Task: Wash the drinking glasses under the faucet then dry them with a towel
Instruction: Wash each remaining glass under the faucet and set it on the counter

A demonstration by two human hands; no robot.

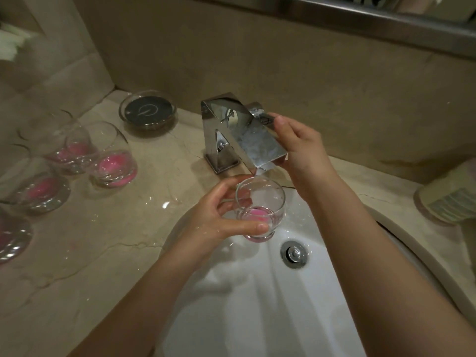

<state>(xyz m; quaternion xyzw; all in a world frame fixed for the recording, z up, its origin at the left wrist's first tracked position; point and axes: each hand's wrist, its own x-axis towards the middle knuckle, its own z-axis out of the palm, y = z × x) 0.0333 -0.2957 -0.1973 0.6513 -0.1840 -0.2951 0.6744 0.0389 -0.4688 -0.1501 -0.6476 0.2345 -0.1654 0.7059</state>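
Glasses (77, 161) with pink bases stand in a cluster on the marble counter (103, 253) far left, several, blurred at the frame edge; the nearest one (112, 161) sits apart from the sink. Behind them a round glass dish (148, 113) with a dark disc inside, near the back wall. Left hand (219, 217) grips one glass (260, 210), fingers curled round the far side, thumb across the front near the base; glass is upright, pink base, over the white basin (257, 292), its rim right under the spout. Chrome faucet (231, 130) mounted on the counter behind the basin, thin stream of water (260, 172) falling into the glass. Drain plug (294, 253) just right of the glass. Right hand (301, 148) at the faucet's right side, fingertips pinching the handle knob (258, 113), palm beside the spout. Far right on the counter, a pale ribbed container (450, 197), partly cut off
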